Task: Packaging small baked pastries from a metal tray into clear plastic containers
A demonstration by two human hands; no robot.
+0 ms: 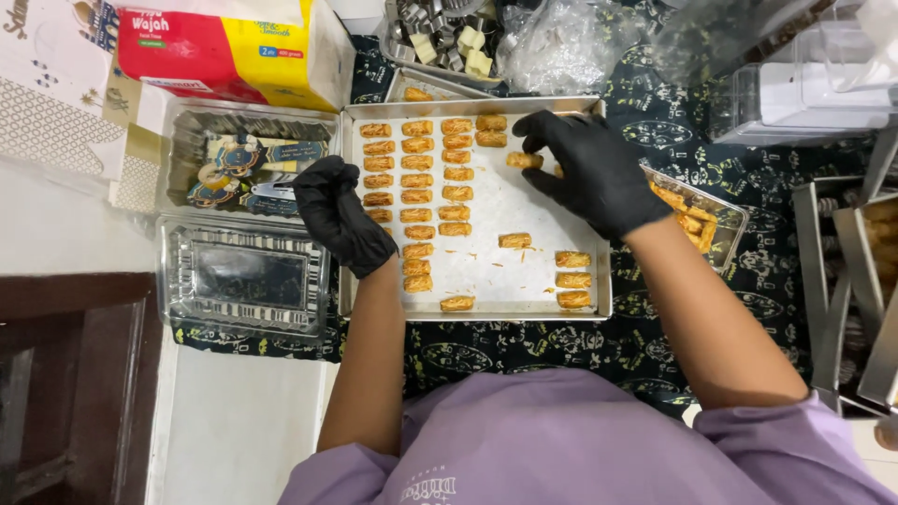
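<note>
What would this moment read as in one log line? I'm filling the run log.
left hand: on tray left edge, closed | right hand: pinching pastry over tray | rows of pastries at left

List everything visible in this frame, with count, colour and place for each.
baking tray: one, silver, centre of the table.
pastry pieces: roughly thirty, golden brown, in rows on the tray's left part, a few loose toward its right.
clear lidded containers: two, transparent, left of the tray; the farther one holds printed cards.
small clear container: one, holding pastries, right of the tray, partly under the right arm.
tissue pack: one, red and yellow, top left.
metal cutters: a heap, silver, above the tray.
tablecloth: one, dark patterned, under it all.
left hand: black glove, at the tray's left edge.
right hand: black glove, fingertips on one pastry.
</note>
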